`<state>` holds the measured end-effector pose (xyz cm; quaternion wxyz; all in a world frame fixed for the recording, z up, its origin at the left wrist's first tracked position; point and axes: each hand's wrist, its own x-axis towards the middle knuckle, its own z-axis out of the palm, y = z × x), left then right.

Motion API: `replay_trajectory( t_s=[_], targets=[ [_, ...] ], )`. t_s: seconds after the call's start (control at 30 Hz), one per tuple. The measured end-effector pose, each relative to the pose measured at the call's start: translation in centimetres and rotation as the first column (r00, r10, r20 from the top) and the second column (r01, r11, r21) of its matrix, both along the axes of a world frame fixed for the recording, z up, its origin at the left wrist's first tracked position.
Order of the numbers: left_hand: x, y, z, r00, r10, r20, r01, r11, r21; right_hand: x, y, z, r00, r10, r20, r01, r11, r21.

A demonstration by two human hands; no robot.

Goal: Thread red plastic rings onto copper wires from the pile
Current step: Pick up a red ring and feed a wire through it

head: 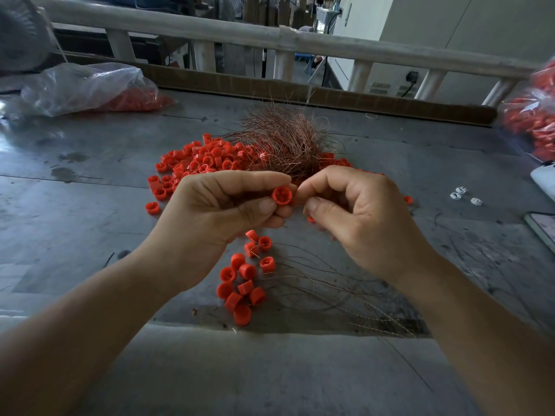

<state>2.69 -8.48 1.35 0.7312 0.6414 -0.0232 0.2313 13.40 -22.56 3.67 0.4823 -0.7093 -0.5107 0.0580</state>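
Beyond the hands, on the grey table point(90, 205), a bushy tangle of copper wires point(282, 142) lying against a wide scatter of loose red rings point(195, 159): plenty left to thread. Farther out, a clear bag point(84, 85) past the left hand and a second bag point(531, 115) past the right (more red parts inside, by the look of them). Below the hands, toward the wrists, a small finished batch point(243, 283), about a dozen rings, with thin threaded wires point(330, 292) trailing under the right forearm. Between those piles, the step in progress: left hand point(222, 205) pinching one red ring point(281, 196) between thumb and fingers, open face up; right hand point(357, 214) curled, thumb and forefinger pressed together just beside that ring. A wire end in that pinch or not: impossible to tell. Early going, judging by the piles.
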Motion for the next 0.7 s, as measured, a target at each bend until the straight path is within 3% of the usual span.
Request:
replay_trajectory(
  t_s=[0.7],
  targets=[
    [-0.12, -0.14, 0.24, 0.999, -0.026, -0.04, 0.025, 0.999, -0.033, -0.29, 0.01, 0.12, 0.999, -0.012, 0.041, 0.011, 1.0, 0.014]
  ],
)
